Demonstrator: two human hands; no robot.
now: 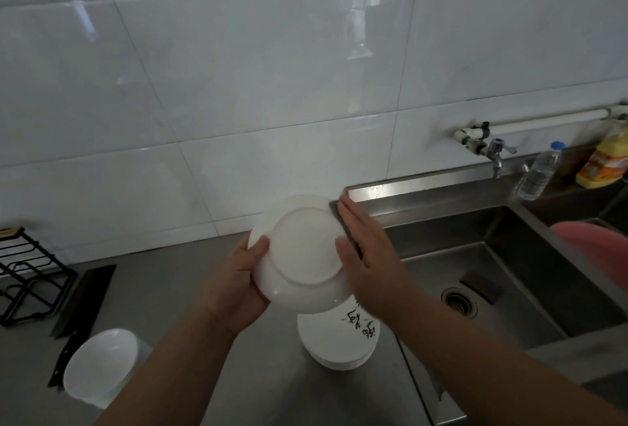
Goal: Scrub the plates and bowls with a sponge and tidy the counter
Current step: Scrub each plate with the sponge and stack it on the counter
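Note:
My left hand (pixel 239 276) grips a white plate (pixel 300 252) by its left rim and holds it tilted above the counter, underside facing me. My right hand (pixel 368 252) holds a dark sponge (pixel 343 221) against the plate's right edge, fingers straight over it and the thumb on the plate's base. Below the plate, a stack of white plates (pixel 334 340) with black markings stands on the steel counter (pixel 190 289). A white bowl (pixel 100 362) stands at the front left.
A cleaver (pixel 83 300) lies on the counter beside a black wire rack (pixel 29 276) at the left. The steel sink (pixel 509 276) lies to the right with a drain (pixel 458 301), a tap (pixel 494 150), a water bottle (pixel 540 171), a yellow detergent bottle (pixel 605 160) and a pink basin (pixel 598 252).

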